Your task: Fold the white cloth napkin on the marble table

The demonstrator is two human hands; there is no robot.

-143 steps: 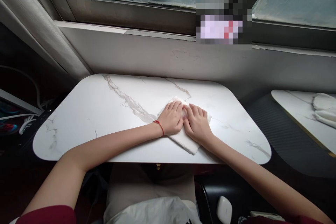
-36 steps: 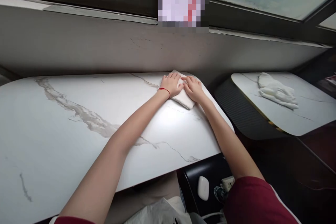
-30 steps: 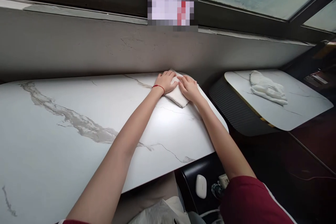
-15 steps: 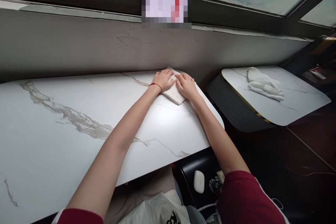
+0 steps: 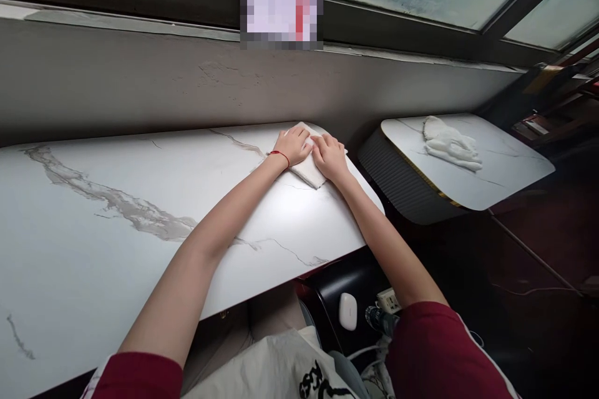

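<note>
A folded white cloth lies on the white marble-patterned table, near its far right corner. My left hand, with a red string bracelet at the wrist, rests on the left part of the cloth, its fingers stretched out and slightly apart. On the right part lies my right hand, palm down, fingers extended over the cloth and a little bent. The two thumbs almost meet. Both hands press on the cloth from above and partly cover it.
A second marble-patterned table to the right bears a crumpled white cloth. Behind runs a grey wall under windows. Below the near table edge are a black seat, a white rounded case and a power strip.
The camera view has turned slightly right, so the tables and wall appear farther left. My hands and the cloth have slid slightly right across the table together.
</note>
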